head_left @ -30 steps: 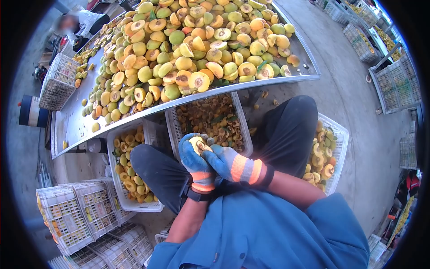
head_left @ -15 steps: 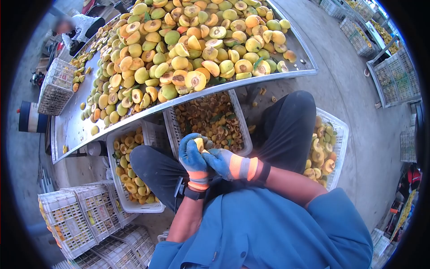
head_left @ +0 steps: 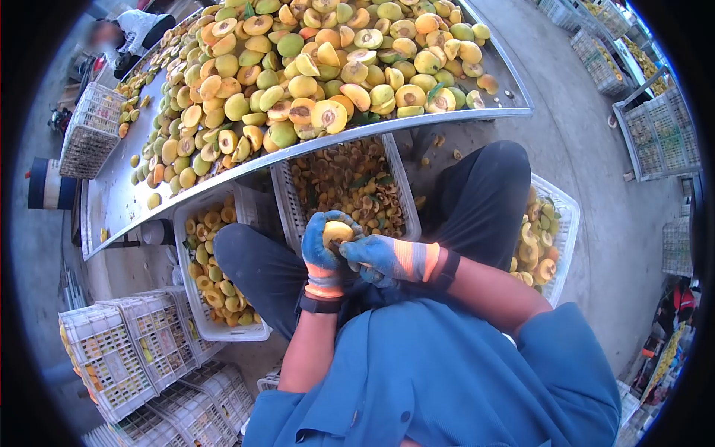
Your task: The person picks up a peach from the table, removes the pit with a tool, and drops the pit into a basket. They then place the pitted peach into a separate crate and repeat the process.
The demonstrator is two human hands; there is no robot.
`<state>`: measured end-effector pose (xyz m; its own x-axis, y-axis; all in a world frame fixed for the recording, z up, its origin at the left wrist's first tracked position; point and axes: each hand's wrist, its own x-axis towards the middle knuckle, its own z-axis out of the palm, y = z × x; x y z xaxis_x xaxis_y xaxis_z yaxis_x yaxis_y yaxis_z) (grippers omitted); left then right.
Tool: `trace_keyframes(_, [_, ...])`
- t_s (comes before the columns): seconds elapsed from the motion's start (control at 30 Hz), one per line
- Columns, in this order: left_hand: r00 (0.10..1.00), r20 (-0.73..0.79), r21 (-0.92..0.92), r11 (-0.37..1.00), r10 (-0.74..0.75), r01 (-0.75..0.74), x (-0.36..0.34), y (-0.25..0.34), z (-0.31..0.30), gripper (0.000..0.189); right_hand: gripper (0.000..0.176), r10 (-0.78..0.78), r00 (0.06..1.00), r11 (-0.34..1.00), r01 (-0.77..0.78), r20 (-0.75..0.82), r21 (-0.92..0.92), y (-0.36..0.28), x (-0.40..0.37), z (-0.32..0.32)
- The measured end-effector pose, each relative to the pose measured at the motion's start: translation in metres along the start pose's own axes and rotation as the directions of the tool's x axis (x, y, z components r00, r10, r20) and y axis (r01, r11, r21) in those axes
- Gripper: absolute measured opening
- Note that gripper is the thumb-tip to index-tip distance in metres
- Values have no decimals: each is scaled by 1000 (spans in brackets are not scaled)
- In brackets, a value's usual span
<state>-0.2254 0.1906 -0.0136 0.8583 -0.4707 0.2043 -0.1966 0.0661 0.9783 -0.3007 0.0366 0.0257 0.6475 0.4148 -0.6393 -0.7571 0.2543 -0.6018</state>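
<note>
Blue and orange gloves cover both hands, which meet above my lap. My left hand (head_left: 322, 249) wraps round a yellow fruit half (head_left: 338, 232), its face turned up. Against that fruit, my right hand (head_left: 378, 257) is closed; something small and dark shows at its fingertips, too small to name. Beyond my hands, a basket (head_left: 411, 216) holds many small fruit pieces and scraps. Above it, a metal table (head_left: 477, 115) bears a large heap of halved fruits (head_left: 302, 86).
A basket of fruit halves (head_left: 253, 333) stands at my left, another (head_left: 567, 223) at my right. Stacked crates (head_left: 123, 357) are at the lower left. A person (head_left: 138, 30) is beyond the table at the upper left. More crates (head_left: 663, 134) stand at the far right.
My left hand has tilted, and the fruit shows more of its face. My right hand has shifted slightly down and right. The view has moved a little.
</note>
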Motion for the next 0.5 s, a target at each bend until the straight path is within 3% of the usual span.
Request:
trace_keyframes(0.03, [1000,11,-50,998,-23,23,-1,4,1,16,41,17,999,999,-19,42,32,1,-1,-3])
trace_keyframes(0.13, [997,77,28,1000,10,-12,-1,-1,-1,18,40,76,983,983,-102,167,152,0,-7,-11])
trace_keyframes(0.23, [997,73,39,998,41,-43,-5,-7,4,19,39,105,983,984,-125,151,130,3,-7,-15])
trace_keyframes(0.3, [995,62,-19,997,-78,80,-9,-26,4,19,39,129,983,983,-144,131,112,6,-4,-18])
trace_keyframes(0.37, [995,71,19,997,-70,69,-13,-39,2,20,39,152,976,977,-173,157,129,6,-4,-22])
trace_keyframes(0.43, [995,92,132,990,33,-45,-10,-24,4,19,39,173,957,960,-217,233,178,7,-5,-27])
trace_keyframes(0.5, [992,92,207,973,85,-103,-10,-19,7,19,39,187,968,971,-209,169,120,7,-6,-25])
